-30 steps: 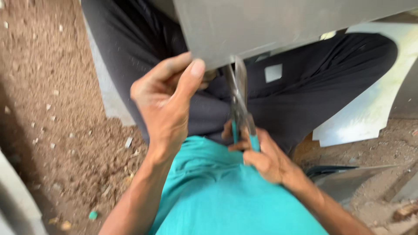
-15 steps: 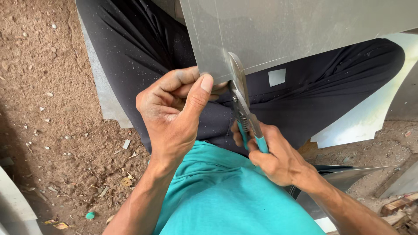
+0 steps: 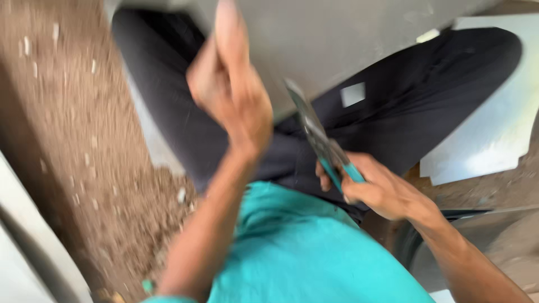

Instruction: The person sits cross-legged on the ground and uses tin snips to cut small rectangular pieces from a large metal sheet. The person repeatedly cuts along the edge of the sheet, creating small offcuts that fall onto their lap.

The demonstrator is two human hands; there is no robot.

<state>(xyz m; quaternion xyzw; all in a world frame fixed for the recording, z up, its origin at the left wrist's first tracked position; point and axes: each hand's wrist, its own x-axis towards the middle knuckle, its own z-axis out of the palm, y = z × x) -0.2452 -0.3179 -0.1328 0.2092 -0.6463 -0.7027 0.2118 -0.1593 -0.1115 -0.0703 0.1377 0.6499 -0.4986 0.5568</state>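
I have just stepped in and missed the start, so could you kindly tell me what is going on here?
A person sits on bare dirt ground, working on a grey metal sheet held over the lap. The right hand grips teal-handled tin snips, whose blades point up at the sheet's lower edge. The left hand is raised in front of the sheet, blurred by motion, so whether it grips the sheet cannot be told. Another pale sheet offcut lies on the ground to the right.

No packages, signs or screens show. The one label-like thing is a small pale square patch (image 3: 352,94), right of centre and far, lying against the dark trousers (image 3: 426,95); blur hides anything on it.
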